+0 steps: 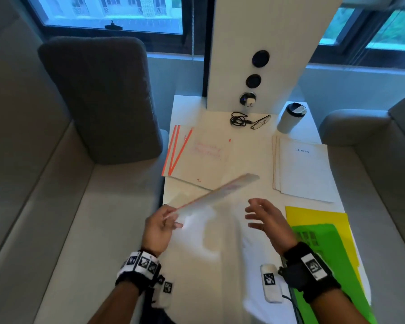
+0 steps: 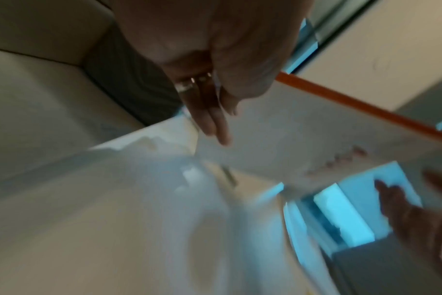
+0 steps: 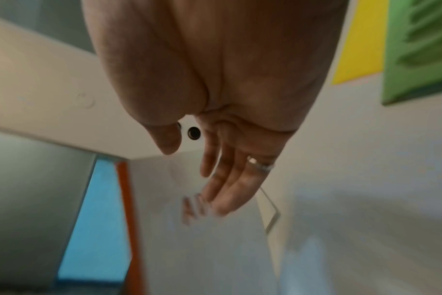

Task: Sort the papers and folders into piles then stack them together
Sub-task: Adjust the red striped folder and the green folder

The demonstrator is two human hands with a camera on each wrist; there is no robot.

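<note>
Orange-edged clear plastic folders (image 1: 192, 155) lie piled at the counter's (image 1: 187, 106) far-left corner and white papers (image 1: 302, 169) by its right edge, while my left hand (image 1: 158, 228) pinches another orange-edged clear folder (image 1: 220, 190) aloft, my right hand (image 1: 267, 220) spread empty; stacking remains, I judge.

Dim bluish daylight from the windows (image 1: 112, 12), soft shadows on the counter (image 1: 185, 108), clear folder (image 1: 215, 190) motion-smeared, both wrist views heavily blurred, wide-angle bending at edges
</note>
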